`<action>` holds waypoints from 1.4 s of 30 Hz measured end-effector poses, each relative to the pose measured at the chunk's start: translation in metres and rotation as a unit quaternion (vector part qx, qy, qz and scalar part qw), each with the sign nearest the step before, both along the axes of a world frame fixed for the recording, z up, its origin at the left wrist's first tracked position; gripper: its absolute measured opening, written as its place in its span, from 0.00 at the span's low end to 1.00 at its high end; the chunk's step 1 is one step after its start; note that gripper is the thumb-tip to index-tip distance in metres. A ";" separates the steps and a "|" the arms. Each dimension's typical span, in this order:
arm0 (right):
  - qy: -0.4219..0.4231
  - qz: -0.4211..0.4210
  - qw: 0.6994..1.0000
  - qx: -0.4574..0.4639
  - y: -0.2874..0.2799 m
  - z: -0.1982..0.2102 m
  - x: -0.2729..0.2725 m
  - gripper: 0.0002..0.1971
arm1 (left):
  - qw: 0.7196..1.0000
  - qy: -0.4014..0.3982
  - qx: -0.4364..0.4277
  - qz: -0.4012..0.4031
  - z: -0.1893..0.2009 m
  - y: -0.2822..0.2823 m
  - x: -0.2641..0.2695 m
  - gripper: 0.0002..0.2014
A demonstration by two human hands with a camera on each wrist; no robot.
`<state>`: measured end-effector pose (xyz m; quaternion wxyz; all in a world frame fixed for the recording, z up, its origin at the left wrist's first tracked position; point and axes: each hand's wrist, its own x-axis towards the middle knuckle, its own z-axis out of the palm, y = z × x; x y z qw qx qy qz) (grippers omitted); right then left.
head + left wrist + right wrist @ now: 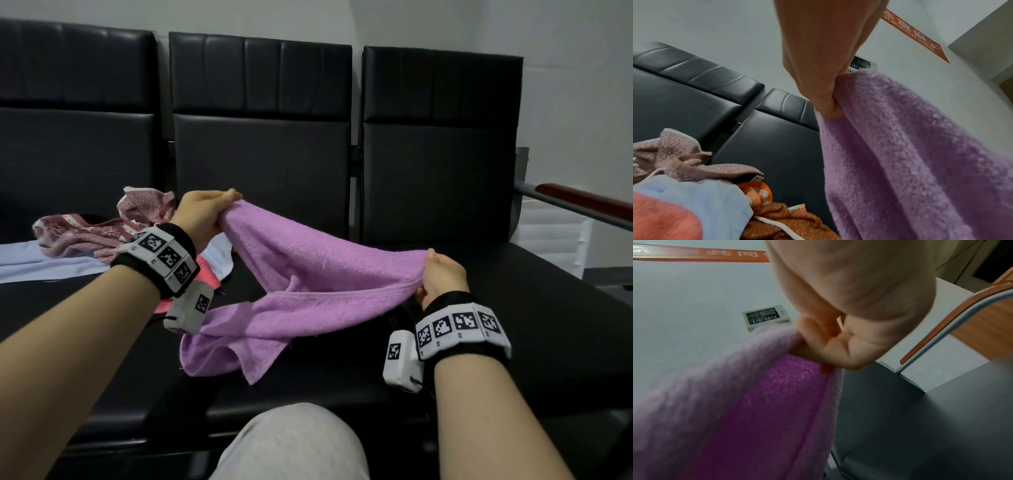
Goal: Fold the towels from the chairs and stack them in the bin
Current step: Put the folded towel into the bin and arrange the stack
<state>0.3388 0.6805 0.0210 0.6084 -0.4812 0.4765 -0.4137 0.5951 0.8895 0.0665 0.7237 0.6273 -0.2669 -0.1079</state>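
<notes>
A purple towel [308, 274] hangs stretched between both hands above the middle black chair seat [308, 387]. My left hand [205, 212] pinches one upper corner, raised at the left; the left wrist view shows the fingers [828, 104] curled into the purple towel [900, 162]. My right hand [442, 274] pinches the opposite corner, lower and to the right; in the right wrist view its fingers [818, 340] clamp the towel's [756, 402] hemmed edge. The towel's loose lower part sags onto the seat. No bin shows in any view.
A heap of other towels lies on the left seat: a maroon patterned one [102, 229], a pale blue one [41, 260], a pink one [209, 274] and an orange one [781, 219]. A wooden armrest [582, 202] on a metal tube borders the right chair. My knee [291, 445] is below.
</notes>
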 end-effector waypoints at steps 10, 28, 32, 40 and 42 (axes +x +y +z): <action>-0.007 0.038 0.998 0.044 -0.007 0.000 -0.012 0.14 | 0.999 -0.031 0.009 0.030 -0.008 0.012 0.012 0.04; 0.107 0.133 0.982 -0.076 0.009 -0.011 -0.013 0.18 | 0.974 -0.169 0.125 0.079 -0.028 0.006 0.004 0.13; 0.195 0.071 0.973 -0.103 0.008 -0.015 -0.009 0.12 | 0.957 -0.218 0.151 0.117 -0.031 0.005 0.003 0.09; 0.249 -0.037 0.940 -0.233 0.006 -0.011 -0.008 0.05 | 0.960 -0.204 0.107 0.160 -0.009 0.006 -0.002 0.03; 0.276 -0.063 0.929 -0.238 0.007 -0.008 -0.007 0.05 | 0.969 -0.172 0.068 0.162 0.001 0.003 -0.005 0.03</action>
